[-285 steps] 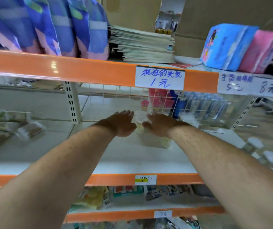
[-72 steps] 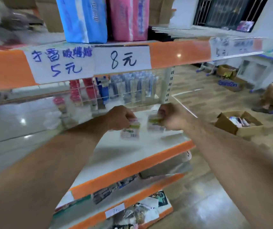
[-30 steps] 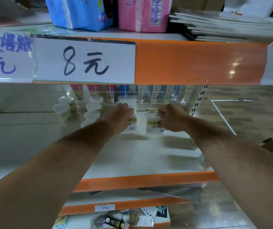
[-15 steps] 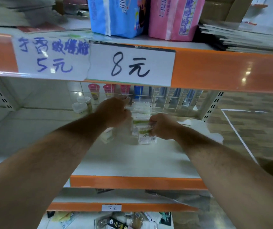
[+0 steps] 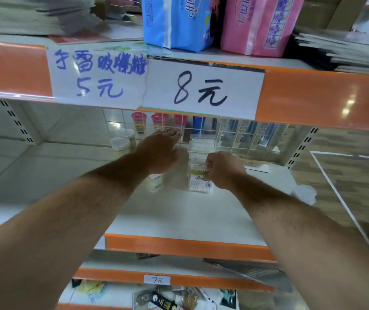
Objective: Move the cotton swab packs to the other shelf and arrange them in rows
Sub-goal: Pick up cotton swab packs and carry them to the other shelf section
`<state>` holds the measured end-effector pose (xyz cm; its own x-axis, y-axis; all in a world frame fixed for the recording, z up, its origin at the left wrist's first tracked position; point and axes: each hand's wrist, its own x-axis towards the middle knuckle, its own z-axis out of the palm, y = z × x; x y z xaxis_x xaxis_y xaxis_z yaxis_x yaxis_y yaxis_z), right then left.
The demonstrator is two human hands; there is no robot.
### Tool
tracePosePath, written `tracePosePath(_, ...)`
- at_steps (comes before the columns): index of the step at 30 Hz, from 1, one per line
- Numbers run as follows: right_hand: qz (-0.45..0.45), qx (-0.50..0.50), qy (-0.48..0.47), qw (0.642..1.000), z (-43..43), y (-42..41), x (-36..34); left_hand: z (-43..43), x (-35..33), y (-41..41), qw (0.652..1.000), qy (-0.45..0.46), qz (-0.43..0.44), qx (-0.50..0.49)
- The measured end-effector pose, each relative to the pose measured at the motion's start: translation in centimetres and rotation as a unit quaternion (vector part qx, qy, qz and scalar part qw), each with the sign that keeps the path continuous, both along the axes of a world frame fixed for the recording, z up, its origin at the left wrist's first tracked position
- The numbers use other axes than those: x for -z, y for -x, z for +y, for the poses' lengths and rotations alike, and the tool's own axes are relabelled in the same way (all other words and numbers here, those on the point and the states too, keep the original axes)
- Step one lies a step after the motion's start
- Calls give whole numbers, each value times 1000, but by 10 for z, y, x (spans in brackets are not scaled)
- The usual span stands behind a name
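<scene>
**Hands**
- R hand (image 5: 223,170): fingers curled, pinching top edge of front pack (image 5: 199,181). Knuckles face camera.
- L hand (image 5: 161,153): palm down, fingers straight, tips reaching the grid (image 5: 246,139) at shelf rear. Nothing seen in its grip; underside hidden.

**Task items**
- Front pack: clear box w/ green label, upright on white shelf (image 5: 179,218), mid-depth, centre of view.
- Rear packs (image 5: 202,143): directly behind front pack, in line w/ it, running back to the grid. Count cannot be told (blur).

**Other items, same shelf**
- Tub (image 5: 155,183): round, pale, upright, just L of front pack, partly under L wrist.
- Heart tubs (image 5: 122,143): two, clear lids, rear L, near the grid.
- Lone tub (image 5: 305,193): at R edge of shelf, well apart from packs.

**Upper shelf**
- Front rail carries 5元 tag (image 5: 98,79) and 8元 tag (image 5: 201,90), side by side.
- Blue bag (image 5: 179,21) and pink bag (image 5: 255,23) stand above tags, touching.

**Below**
- 7元 tag (image 5: 157,280) on lower rail; mixed goods under it, too blurred to ID.
</scene>
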<state>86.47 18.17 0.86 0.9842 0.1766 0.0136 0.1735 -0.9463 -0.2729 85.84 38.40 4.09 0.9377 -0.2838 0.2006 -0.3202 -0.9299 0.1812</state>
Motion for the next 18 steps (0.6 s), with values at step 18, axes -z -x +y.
tracePosePath(18,-49,35,27,998,-1,2,-2,-2,-7,5,998,-15,55,6)
